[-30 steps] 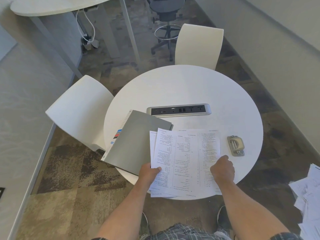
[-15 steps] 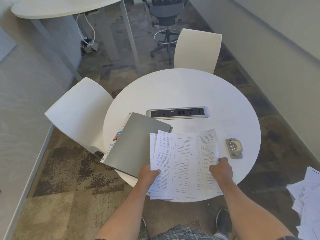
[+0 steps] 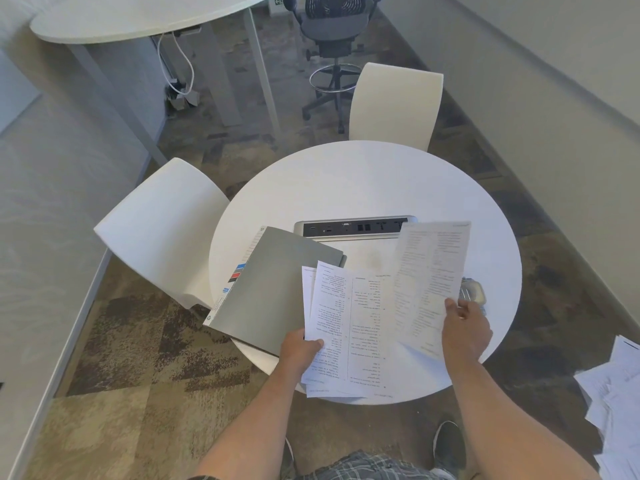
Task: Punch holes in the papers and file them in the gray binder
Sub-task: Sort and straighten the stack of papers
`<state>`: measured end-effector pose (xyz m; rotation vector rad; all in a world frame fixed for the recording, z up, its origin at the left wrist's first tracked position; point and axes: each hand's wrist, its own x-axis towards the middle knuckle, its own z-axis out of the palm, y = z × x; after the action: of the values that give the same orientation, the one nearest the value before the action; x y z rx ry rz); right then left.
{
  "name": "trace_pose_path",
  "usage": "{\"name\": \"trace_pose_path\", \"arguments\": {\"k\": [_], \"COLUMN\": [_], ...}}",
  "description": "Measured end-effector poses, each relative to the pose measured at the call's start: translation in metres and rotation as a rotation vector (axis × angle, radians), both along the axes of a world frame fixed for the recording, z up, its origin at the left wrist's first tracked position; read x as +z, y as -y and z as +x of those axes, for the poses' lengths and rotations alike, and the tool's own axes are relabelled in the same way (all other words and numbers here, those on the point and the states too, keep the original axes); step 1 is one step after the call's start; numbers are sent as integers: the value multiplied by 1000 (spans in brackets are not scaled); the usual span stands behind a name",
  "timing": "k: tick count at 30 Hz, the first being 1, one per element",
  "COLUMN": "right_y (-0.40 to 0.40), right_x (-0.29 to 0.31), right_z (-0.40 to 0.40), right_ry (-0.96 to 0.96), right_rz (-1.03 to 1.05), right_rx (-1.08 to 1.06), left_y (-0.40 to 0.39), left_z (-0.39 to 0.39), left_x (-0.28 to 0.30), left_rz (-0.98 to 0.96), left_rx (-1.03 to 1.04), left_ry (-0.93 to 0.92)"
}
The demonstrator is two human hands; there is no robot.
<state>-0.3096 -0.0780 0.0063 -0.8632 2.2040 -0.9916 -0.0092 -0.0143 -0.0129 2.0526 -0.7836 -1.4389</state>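
A closed gray binder [image 3: 277, 289] lies on the left part of the round white table [image 3: 363, 181], its coloured index tabs showing at its left edge. A stack of printed papers [image 3: 346, 327] rests at the table's near edge, partly over the binder. My left hand [image 3: 299, 351] pinches the stack's left edge. My right hand [image 3: 465, 329] holds one printed sheet [image 3: 429, 278] lifted off the stack and tilted up to the right. The metal hole punch [image 3: 472, 293] sits on the table behind that sheet and hand, mostly hidden.
A silver power-socket strip [image 3: 349, 227] is set in the table's middle. Two white chairs [image 3: 162, 230] [image 3: 394, 102] stand at the left and far side. Loose papers [image 3: 613, 393] lie on the floor at right. A second table and an office chair stand farther back.
My right hand has lifted the top sheet off the stack and raised it to the right, covering most of the hole punch. My left hand stays on the stack.
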Motion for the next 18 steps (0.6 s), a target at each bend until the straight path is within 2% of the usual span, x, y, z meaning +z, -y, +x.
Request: {"name": "trace_pose_path", "arguments": {"k": [6,11,14,18], "right_y": [11,22,27,25], "right_x": [20,42,51,50], "right_z": [6,15,20,18], "right_ry": [177,388,505,562], "right_rz": [-295,-435,-446,-382], "right_rx": [-1,-71,-94,-76], "left_y": [2,3,3,4], "left_z": [-1,-1,-1,-1], "left_x": [-2,-1,3,9], "left_rz": [1,3,-1,-13], "left_rx": [-18,-40,-39,-39], "left_ry": [23,22,3,-47]}}
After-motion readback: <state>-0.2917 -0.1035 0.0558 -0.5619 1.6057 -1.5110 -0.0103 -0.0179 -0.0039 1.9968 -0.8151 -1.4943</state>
